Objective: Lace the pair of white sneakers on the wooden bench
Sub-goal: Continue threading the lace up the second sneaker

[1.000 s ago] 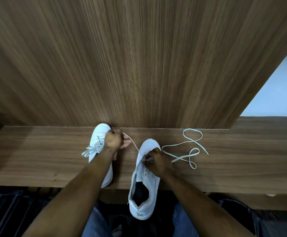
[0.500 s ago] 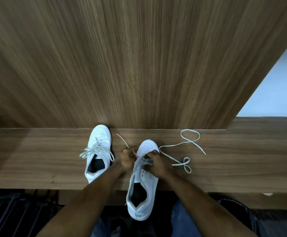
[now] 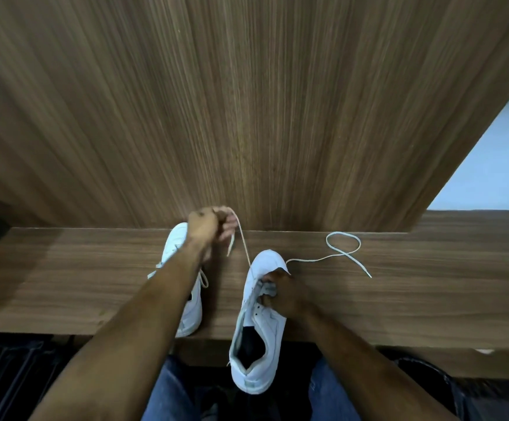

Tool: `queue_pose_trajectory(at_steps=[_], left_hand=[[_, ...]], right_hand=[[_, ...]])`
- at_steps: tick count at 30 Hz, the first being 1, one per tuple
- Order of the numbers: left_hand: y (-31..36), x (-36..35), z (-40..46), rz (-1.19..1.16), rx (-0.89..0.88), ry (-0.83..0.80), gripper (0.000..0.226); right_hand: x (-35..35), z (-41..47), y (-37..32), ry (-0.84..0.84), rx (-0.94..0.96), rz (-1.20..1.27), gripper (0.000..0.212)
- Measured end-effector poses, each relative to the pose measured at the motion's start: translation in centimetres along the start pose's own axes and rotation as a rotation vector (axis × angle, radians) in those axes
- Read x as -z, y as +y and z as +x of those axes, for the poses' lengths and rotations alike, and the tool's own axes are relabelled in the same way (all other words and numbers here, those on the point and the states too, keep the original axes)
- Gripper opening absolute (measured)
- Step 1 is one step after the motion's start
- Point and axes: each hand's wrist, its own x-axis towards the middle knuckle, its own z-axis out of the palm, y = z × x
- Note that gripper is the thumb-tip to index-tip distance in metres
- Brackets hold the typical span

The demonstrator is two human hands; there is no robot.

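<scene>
Head view showed the left sneaker [image 3: 186,281] on the bench [image 3: 399,299] already laced; at three o'clock of it, the right sneaker [image 3: 262,323] was barely started; the left hand [image 3: 207,226] pinched its lace [image 3: 332,253], the right hand [image 3: 286,296] gripped its eyelets.

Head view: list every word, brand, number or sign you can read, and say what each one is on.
No readable text anywhere in this view.
Right sneaker: plain white, no legible logo or lettering; a pale patch at the heel is too blurred to read.
Left sneaker: mostly hidden behind the left forearm, no marking shows.
Wooden bench and wood panel: grain only.
</scene>
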Motion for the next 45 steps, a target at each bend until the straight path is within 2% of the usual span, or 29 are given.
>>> queue_pose_trajectory(at_steps=[4, 6, 8, 10, 11, 13, 15, 17, 21, 23, 25, 27, 31, 33, 36, 39, 42, 45], left_hand=[[6.5, 1.0, 0.7, -0.293, -0.063, 0.019, 0.029], [6.8, 1.3, 0.7, -0.262, -0.085, 0.070, 0.024], [4.9, 1.4, 0.6, -0.137, -0.117, 0.089, 0.018], [1.6, 1.7, 0.2, 0.139, -0.186, 0.062, 0.039], [-0.5, 2.1, 0.1, 0.400, -0.248, 0.024, 0.051], [-4.7, 2.5, -0.4, 0.930, -0.308, -0.150, 0.053], [-7.8, 2.3, -1.1, 1.253, -0.207, -0.347, 0.051], [-9.6, 1.5, -2.2, 1.420, -0.136, -0.412, 0.046], [-10.1, 0.6, -3.2, 1.686, -0.262, -0.272, 0.036], [-9.2, 0.6, -3.0, 1.610, -0.216, -0.286, 0.032], [-8.0, 0.6, -2.3, 1.273, -0.135, -0.272, 0.023], [-6.3, 0.6, -1.2, 0.936, -0.099, -0.187, 0.022], [-1.7, 0.3, -0.8, 0.452, -0.064, -0.141, 0.024], [-0.6, 0.6, -0.8, 0.363, -0.018, -0.136, 0.018], [-0.5, 1.2, -1.0, 0.365, 0.024, -0.183, 0.014], [-0.4, 1.7, -1.3, 0.331, 0.033, -0.161, 0.015], [-0.4, 1.8, -1.5, 0.279, 0.036, -0.139, 0.019], [-0.4, 1.7, -1.8, 0.229, 0.041, -0.115, 0.022]], right_hand=[[0.0, 0.1, 0.2, 0.027, 0.037, -0.028, 0.042], [-0.1, 0.1, 0.2, 0.021, 0.033, -0.041, 0.041], [-0.2, 0.2, 0.3, 0.017, 0.029, -0.059, 0.042], [-0.1, 0.1, 0.3, 0.015, 0.020, -0.053, 0.046], [-0.1, 0.1, 0.2, 0.017, 0.019, -0.045, 0.048], [0.1, -0.1, 0.0, 0.009, 0.010, -0.030, 0.049], [0.1, 0.0, 0.0, 0.012, 0.018, -0.045, 0.047], [0.0, -0.1, -0.1, 0.013, 0.018, -0.059, 0.046], [0.1, 0.0, -0.1, 0.011, 0.024, -0.076, 0.044], [0.1, 0.0, 0.0, 0.010, 0.022, -0.057, 0.046], [0.0, 0.0, 0.2, 0.012, 0.013, -0.017, 0.051], [-0.1, 0.0, 0.5, 0.011, 0.016, 0.011, 0.056], [0.1, 0.1, 0.7, -0.020, 0.034, 0.012, 0.056], [0.3, 0.0, 0.6, -0.018, 0.040, -0.032, 0.050], [0.3, -0.4, 0.3, 0.020, 0.038, -0.147, 0.041], [0.0, -1.1, 0.6, 0.080, -0.089, -0.251, 0.037], [-0.1, -1.7, 1.0, 0.121, -0.251, -0.241, 0.055], [0.0, -1.2, 1.6, 0.066, -0.367, -0.102, 0.077]])
